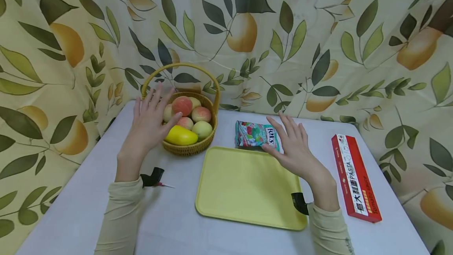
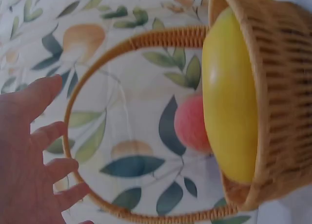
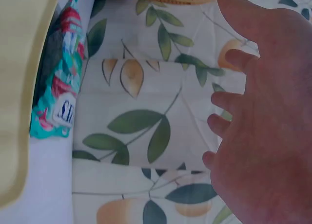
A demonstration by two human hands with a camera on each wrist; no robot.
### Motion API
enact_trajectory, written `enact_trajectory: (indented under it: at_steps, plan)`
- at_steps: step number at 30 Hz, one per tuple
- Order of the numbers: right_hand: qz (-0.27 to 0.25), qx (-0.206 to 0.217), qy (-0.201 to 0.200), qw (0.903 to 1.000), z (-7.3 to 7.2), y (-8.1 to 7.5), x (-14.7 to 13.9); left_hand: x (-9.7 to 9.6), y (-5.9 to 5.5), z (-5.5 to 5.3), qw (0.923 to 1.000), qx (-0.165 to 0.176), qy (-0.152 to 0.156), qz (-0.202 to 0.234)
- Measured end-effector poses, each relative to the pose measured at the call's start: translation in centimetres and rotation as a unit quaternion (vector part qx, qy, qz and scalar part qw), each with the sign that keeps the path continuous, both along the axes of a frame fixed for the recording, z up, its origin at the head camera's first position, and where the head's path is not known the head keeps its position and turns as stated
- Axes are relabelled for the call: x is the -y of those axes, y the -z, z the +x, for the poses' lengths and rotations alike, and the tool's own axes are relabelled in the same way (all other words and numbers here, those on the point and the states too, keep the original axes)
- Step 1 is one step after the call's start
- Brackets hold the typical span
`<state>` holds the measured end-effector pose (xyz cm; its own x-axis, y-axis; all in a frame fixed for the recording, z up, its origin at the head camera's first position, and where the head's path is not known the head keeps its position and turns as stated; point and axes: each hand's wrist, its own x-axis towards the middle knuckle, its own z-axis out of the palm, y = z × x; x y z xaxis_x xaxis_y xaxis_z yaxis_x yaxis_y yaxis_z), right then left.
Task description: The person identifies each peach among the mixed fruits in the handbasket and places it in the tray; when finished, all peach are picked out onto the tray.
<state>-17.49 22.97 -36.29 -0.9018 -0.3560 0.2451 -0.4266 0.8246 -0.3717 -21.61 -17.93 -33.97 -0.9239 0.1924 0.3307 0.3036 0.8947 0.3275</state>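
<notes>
My left hand (image 1: 148, 123) is raised with its fingers spread, overlapping the left side of a wicker basket (image 1: 187, 150) in the head view. Several peaches (image 1: 182, 106), a yellow elongated fruit (image 1: 181, 136) and a pale green round fruit (image 1: 202, 130) fill the basket. In the left wrist view, the fingers appear in front of its arched handle (image 2: 146, 39), holding nothing. Over the right part of a yellow tray (image 1: 247, 188), my right hand (image 1: 295, 150) hovers, fingers extended. Its fingers partly overlap a teal candy packet (image 1: 253, 133) behind the tray.
A red pasta box (image 1: 361, 184) lies at the right of the white-covered table (image 1: 170, 219). Patterned curtains (image 1: 269, 50) close off the back and sides. Small dark camera mounts (image 1: 153, 177) sit at both wrists.
</notes>
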Motion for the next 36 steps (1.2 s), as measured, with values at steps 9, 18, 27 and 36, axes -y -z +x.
enact_trajectory:
  at_steps: [9,18,27,36]
  plan:
    - [0.015,0.012,-0.04,0.999,-1.2,0.8,3.4,3.6,0.2,0.1,0.9981,0.011,-0.047,0.038]
    - [0.088,-0.01,-0.128,0.9878,-5.0,0.5,9.5,6.1,1.7,-0.6,0.9944,0.049,-0.072,0.061]
    - [0.161,-0.029,-0.191,0.9677,-9.9,0.0,15.9,6.3,3.2,-1.6,0.9936,0.057,-0.079,0.056]
    - [0.137,0.058,-0.217,0.9648,-13.6,-0.6,21.4,5.8,3.0,-1.7,0.9941,0.055,-0.076,0.054]
